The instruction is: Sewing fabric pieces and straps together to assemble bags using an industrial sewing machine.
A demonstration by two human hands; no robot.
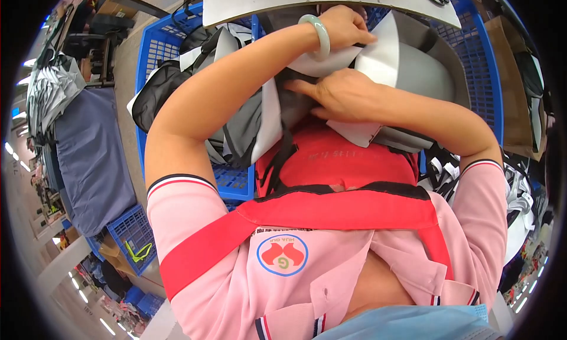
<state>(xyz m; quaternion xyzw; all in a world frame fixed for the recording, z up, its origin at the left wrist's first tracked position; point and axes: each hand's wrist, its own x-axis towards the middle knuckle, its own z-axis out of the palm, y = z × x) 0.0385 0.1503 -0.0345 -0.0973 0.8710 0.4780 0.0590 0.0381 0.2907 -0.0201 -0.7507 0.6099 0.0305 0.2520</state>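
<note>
My left hand, with a pale green bangle at its wrist, is closed at the upper edge of a white-and-grey panel of flexible sheet. Its fingertips are pressed together there. Nearer to me, my right hand lies over dark grey fabric, its index finger stretched out and thumb apart. Its other fingers are partly hidden. The panel curves up behind the right hand, and a larger grey curved piece lies to its right. Red cloth covers my lap below both hands.
Blue plastic crates stand ahead of me, holding black, grey and white fabric pieces. A white tabletop overhangs them. At the far left are a dark blue cloth cover and another blue crate. Cardboard stands at right.
</note>
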